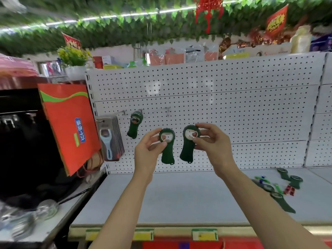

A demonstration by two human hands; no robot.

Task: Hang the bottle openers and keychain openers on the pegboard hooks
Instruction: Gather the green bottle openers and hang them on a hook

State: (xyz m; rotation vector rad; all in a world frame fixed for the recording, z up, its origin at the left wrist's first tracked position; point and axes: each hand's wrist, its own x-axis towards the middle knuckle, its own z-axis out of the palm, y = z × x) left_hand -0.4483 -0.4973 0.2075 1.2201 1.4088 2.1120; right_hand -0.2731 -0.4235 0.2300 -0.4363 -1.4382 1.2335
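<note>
My left hand (pixel 147 150) pinches the round head of a dark green bottle opener (pixel 167 153), handle hanging down. Beside it, my right hand (pixel 212 141) pinches the head of a second green bottle opener (pixel 187 150). Both are held up in front of the white pegboard (pixel 233 108). A third green opener (pixel 134 125) hangs on a hook at the board's left, next to carded blue openers (pixel 107 139). An empty hook (pixel 168 110) sticks out above my hands. Several more green openers (pixel 282 202) and small keychain openers (pixel 262 178) lie on the shelf at the right.
The white shelf (pixel 170 198) runs below the pegboard. A red gift bag (pixel 70 126) leans at the left, beside a dark appliance (pixel 21 141). Glass dishes (pixel 46 209) sit on the lower left counter. Price tags line the shelf's front edge.
</note>
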